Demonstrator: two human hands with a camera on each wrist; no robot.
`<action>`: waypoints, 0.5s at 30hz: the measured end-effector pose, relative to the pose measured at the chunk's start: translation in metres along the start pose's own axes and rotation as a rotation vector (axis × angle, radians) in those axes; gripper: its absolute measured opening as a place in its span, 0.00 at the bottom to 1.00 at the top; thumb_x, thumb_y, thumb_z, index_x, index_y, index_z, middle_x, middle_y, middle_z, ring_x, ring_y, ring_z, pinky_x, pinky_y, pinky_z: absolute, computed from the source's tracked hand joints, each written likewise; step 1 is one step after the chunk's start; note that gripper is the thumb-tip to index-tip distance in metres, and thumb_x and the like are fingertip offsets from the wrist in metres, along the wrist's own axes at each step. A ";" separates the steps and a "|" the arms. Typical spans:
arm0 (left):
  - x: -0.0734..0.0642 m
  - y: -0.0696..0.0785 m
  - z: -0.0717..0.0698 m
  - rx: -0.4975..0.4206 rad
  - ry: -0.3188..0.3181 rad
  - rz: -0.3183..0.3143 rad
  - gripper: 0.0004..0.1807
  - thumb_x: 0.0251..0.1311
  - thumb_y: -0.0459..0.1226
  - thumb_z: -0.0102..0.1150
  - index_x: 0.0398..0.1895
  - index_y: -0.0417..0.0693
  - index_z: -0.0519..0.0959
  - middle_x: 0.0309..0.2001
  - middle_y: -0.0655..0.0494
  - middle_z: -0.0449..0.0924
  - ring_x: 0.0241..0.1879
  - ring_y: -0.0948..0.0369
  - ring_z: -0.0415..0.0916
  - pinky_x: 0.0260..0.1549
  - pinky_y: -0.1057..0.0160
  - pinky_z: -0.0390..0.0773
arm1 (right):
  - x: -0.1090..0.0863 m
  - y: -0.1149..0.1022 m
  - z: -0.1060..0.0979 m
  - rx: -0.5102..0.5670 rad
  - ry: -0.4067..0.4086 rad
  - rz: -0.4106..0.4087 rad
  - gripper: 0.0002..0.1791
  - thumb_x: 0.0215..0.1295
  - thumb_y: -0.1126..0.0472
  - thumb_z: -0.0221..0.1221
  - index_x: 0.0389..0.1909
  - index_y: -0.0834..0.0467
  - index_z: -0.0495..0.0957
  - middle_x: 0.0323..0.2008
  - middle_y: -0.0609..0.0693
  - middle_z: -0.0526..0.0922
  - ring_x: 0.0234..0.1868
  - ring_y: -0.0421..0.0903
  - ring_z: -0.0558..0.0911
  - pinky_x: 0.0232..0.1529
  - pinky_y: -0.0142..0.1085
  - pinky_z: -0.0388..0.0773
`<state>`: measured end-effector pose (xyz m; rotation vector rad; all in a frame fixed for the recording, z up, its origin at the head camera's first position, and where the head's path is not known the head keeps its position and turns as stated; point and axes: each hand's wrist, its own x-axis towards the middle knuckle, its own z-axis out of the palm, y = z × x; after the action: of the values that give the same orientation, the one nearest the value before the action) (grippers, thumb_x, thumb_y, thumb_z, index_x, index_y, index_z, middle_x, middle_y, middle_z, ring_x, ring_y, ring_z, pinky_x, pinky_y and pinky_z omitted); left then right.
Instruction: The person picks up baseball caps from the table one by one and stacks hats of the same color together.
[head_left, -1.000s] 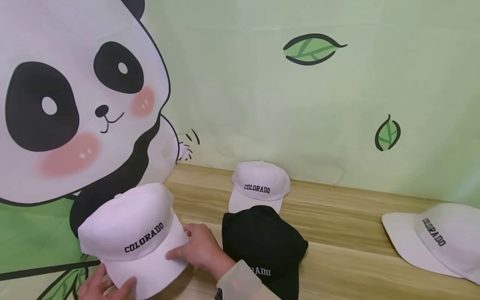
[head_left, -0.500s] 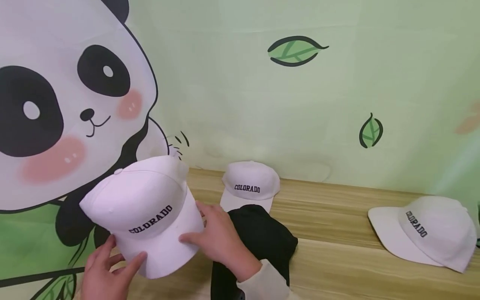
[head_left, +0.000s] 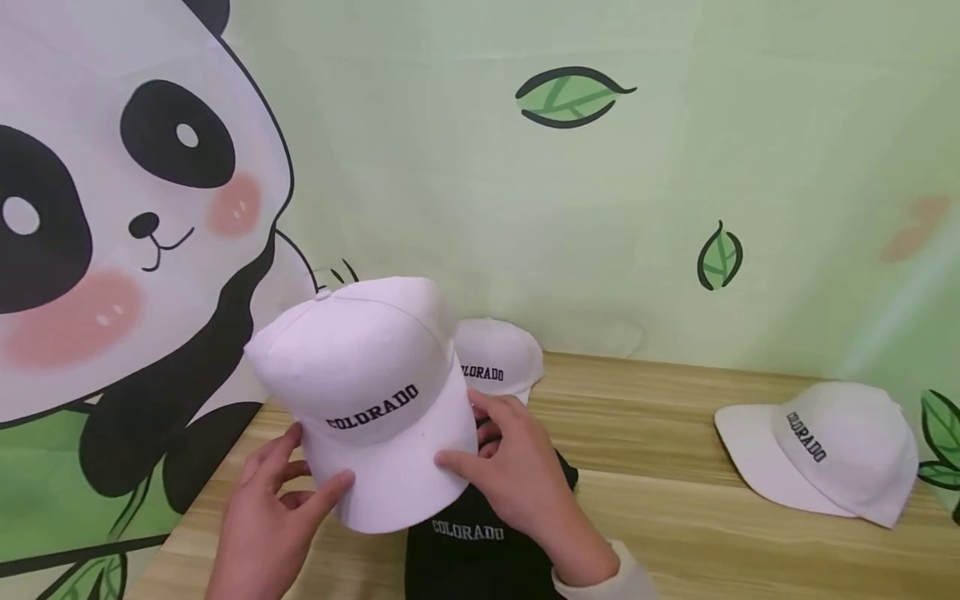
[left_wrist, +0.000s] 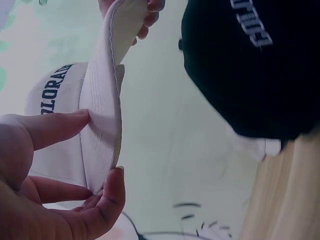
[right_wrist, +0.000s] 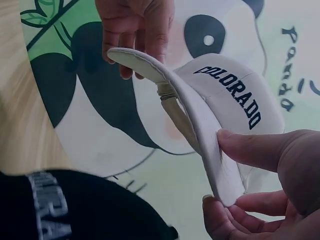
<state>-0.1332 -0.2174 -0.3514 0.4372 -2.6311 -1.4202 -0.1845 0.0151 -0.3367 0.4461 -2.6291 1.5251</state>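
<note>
A white baseball cap (head_left: pixel 367 358) with black COLORADO lettering is held up in both hands, brim toward me. My left hand (head_left: pixel 270 517) pinches one side of the brim, thumb on top and fingers beneath. On the other side, my right hand (head_left: pixel 517 467) pinches the brim the same way. The right wrist view shows the cap (right_wrist: pixel 235 95) from the side, with part of its strap under the brim. Behind and below the held cap lies a black cap (head_left: pixel 472 550), also lettered COLORADO, partly hidden by the right hand and the white cap.
Another white cap (head_left: pixel 498 354) sits at the back of the wooden table (head_left: pixel 637 433), partly covered by the held one. A third white cap (head_left: pixel 840 450) lies to the right, brim pointing left. Behind the table hangs a green backdrop (head_left: pixel 420 167) with a panda and leaves.
Both hands have raised the white cap and carried it rightward, over part of the black cap and the rear white cap. The head view has shifted slightly to the right.
</note>
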 end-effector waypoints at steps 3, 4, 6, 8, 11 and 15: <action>-0.002 0.010 0.010 0.000 -0.016 0.031 0.48 0.53 0.51 0.68 0.75 0.49 0.56 0.69 0.43 0.58 0.58 0.47 0.71 0.49 0.57 0.81 | -0.007 0.005 -0.013 0.059 0.028 0.054 0.39 0.50 0.56 0.73 0.65 0.56 0.72 0.48 0.48 0.77 0.40 0.42 0.77 0.38 0.29 0.78; -0.002 0.013 0.013 0.001 -0.021 0.043 0.48 0.53 0.51 0.68 0.75 0.50 0.57 0.69 0.44 0.58 0.58 0.48 0.71 0.48 0.57 0.81 | -0.010 0.006 -0.018 0.070 0.039 0.073 0.39 0.50 0.56 0.74 0.65 0.55 0.72 0.48 0.48 0.77 0.40 0.42 0.77 0.39 0.29 0.78; -0.004 0.021 0.021 -0.004 -0.032 0.076 0.47 0.53 0.51 0.69 0.74 0.50 0.58 0.69 0.45 0.58 0.57 0.49 0.72 0.48 0.59 0.81 | -0.016 0.010 -0.027 0.087 0.068 0.116 0.39 0.49 0.56 0.74 0.64 0.54 0.72 0.48 0.48 0.78 0.41 0.43 0.78 0.39 0.30 0.79; -0.006 0.029 0.029 -0.012 -0.045 0.114 0.46 0.53 0.50 0.69 0.74 0.50 0.59 0.68 0.46 0.58 0.56 0.50 0.73 0.46 0.61 0.82 | -0.022 0.015 -0.037 0.102 0.098 0.159 0.38 0.48 0.56 0.75 0.63 0.51 0.73 0.48 0.46 0.78 0.42 0.43 0.79 0.40 0.30 0.79; -0.009 0.039 0.043 -0.026 -0.069 0.169 0.45 0.53 0.47 0.70 0.74 0.51 0.60 0.67 0.49 0.60 0.54 0.54 0.74 0.43 0.66 0.82 | -0.031 0.021 -0.053 0.120 0.138 0.201 0.38 0.46 0.56 0.75 0.62 0.49 0.74 0.49 0.45 0.78 0.45 0.44 0.79 0.42 0.30 0.79; -0.015 0.052 0.061 -0.045 -0.105 0.233 0.45 0.52 0.44 0.71 0.73 0.51 0.61 0.64 0.51 0.62 0.50 0.57 0.75 0.39 0.70 0.81 | -0.046 0.031 -0.073 0.117 0.177 0.209 0.38 0.46 0.54 0.75 0.62 0.49 0.74 0.51 0.46 0.79 0.47 0.45 0.79 0.42 0.29 0.80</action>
<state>-0.1434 -0.1374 -0.3416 0.0489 -2.6192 -1.4591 -0.1555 0.1020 -0.3347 0.0390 -2.5253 1.6962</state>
